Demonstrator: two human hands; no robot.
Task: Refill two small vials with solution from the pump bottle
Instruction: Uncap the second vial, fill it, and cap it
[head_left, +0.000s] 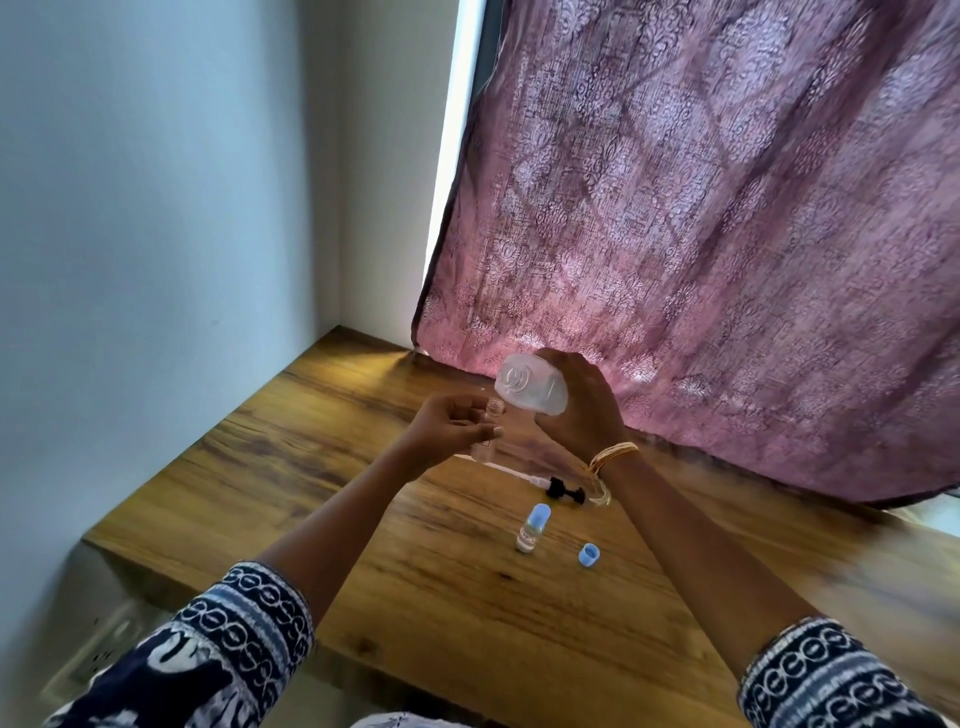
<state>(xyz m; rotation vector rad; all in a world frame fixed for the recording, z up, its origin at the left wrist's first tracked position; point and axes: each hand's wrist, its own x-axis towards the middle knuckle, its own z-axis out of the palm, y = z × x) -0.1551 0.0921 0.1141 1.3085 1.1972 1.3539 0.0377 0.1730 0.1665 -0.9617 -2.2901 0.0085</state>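
My right hand (582, 410) holds the clear pump bottle (530, 387) tipped over, its base toward me, its pump removed. Just left of it my left hand (449, 431) grips a small clear vial (488, 431) upright with its mouth open, close under the bottle's lower edge. The bottle's own mouth is hidden. On the wooden table (322, 499) stands a second vial (532, 527) with a light blue cap on. A loose blue cap (589, 555) lies to its right. The black pump head with its white tube (550, 484) lies behind them.
A pink patterned curtain (701, 234) hangs over the table's far side, right behind my hands. A pale wall (156, 208) closes off the left. The table's near edge runs diagonally below my forearms.
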